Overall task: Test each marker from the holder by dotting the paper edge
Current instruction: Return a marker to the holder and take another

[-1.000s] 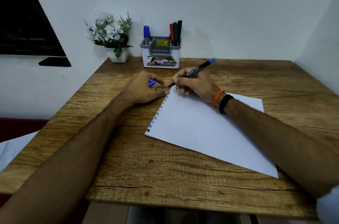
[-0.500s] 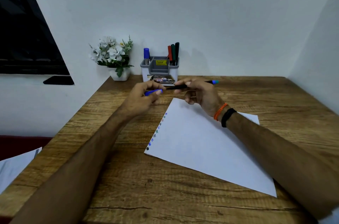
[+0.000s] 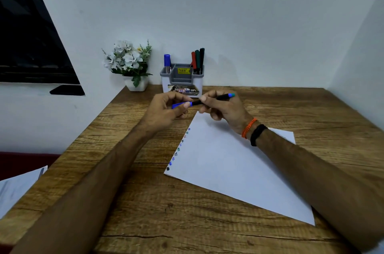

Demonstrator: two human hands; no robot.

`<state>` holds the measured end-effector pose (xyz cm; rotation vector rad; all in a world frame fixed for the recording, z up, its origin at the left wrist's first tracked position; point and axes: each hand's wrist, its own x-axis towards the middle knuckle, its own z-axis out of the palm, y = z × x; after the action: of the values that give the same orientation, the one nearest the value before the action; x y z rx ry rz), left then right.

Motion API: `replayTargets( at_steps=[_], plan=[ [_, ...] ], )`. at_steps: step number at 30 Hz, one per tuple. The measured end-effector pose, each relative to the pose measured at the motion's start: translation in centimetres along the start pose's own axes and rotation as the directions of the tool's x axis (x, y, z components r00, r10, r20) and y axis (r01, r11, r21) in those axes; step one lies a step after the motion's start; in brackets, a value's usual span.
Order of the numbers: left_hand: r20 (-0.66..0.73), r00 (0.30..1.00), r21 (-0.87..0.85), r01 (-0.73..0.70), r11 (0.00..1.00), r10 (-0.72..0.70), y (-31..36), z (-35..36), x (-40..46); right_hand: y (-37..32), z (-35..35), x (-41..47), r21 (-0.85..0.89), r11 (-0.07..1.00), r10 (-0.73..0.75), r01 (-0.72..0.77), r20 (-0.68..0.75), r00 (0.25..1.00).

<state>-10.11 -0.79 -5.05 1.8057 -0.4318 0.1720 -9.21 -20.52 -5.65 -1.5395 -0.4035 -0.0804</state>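
My right hand holds a black marker with a blue end, level above the table. My left hand pinches the marker's blue cap against the marker's tip end. Both hands hover just past the far corner of a white paper sheet. A row of several coloured dots runs along the sheet's left edge. At the back stands a grey and white holder with a blue marker on its left side and red, green and black markers on its right.
A white pot of artificial flowers stands left of the holder. The wooden table meets white walls at the back and right. Loose paper lies off the table's left edge. A dark window fills the upper left.
My right hand lifted the marker off the paper edge and turned it level. My left hand brought the blue cap up to its tip. The camera tilted upward.
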Motion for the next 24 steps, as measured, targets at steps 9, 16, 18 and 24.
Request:
replayTargets(
  at_steps=[9, 16, 18, 24],
  plan=[
    [-0.037, 0.995, 0.003, 0.098, 0.995, -0.098, 0.3, 0.2, 0.1, 0.1, -0.6, 0.1, 0.002, 1.000, 0.018, -0.018, -0.026, 0.999],
    [0.002, 0.979, -0.043, 0.203, 0.978, -0.203, 0.0, 0.4, 0.1, 0.5, -0.7, 0.0, -0.093, 0.992, -0.081, 0.081, 0.013, 0.997],
    [-0.008, 0.977, -0.032, 0.212, 0.977, -0.213, 0.0, 0.7, 0.1, 0.7, -0.8, 0.2, -0.103, 0.991, -0.087, 0.088, 0.015, 0.996],
    [-0.023, 0.969, 0.003, 0.248, 0.969, -0.248, -0.2, 1.0, 0.1, 1.2, -0.6, 0.3, -0.115, 0.986, -0.113, 0.119, 0.064, 0.992]
  ],
)
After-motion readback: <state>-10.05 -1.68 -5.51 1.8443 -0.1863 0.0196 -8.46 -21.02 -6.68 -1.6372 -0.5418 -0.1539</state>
